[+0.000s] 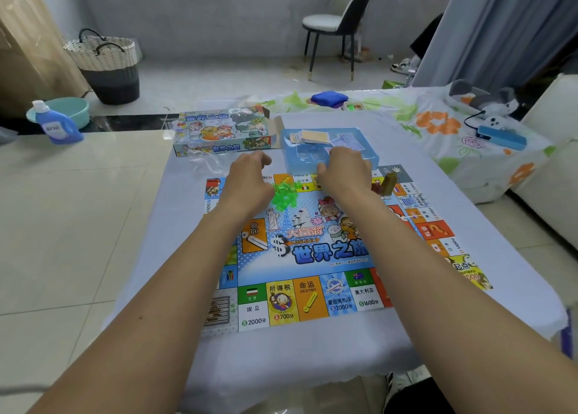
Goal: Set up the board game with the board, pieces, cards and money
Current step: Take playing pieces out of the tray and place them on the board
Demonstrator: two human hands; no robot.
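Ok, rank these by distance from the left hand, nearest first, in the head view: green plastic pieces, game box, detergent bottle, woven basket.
From the left hand:
1. Green plastic pieces, on the board just to its right.
2. Game box, on the table just beyond the hand.
3. Detergent bottle, on the floor far to the left.
4. Woven basket, on the floor, back left.

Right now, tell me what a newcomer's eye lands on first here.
The bright game board lies flat in the middle of the pale tablecloth, with two forearms stretched over it. A heap of green pieces sits near its far edge beside the left hand. Just beyond, the right hand reaches the blue tray of cards, next to the game box.
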